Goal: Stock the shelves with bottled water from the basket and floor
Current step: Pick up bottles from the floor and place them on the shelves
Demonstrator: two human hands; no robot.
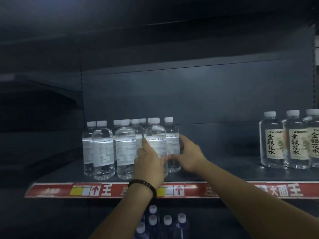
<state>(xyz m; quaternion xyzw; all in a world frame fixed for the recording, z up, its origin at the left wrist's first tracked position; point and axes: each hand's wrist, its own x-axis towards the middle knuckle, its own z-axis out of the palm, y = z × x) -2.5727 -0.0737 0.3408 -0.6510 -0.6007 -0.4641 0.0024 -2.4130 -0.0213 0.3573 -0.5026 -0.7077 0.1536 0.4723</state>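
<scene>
Several clear water bottles with white caps and white labels stand in a cluster on the left part of the dark shelf (224, 173). My left hand (149, 163), a dark bracelet on its wrist, grips the front right bottle (155, 135) from the left side. My right hand (187, 153) wraps around the bottle behind it (170, 133) from the right, thumb in front. Both bottles stand upright on the shelf.
Three bottles with beige labels (293, 144) stand at the shelf's right end, with bare shelf between the groups. A red price strip (51, 190) runs along the front edge. Below, several bluish bottles (165, 225) stand on a lower shelf.
</scene>
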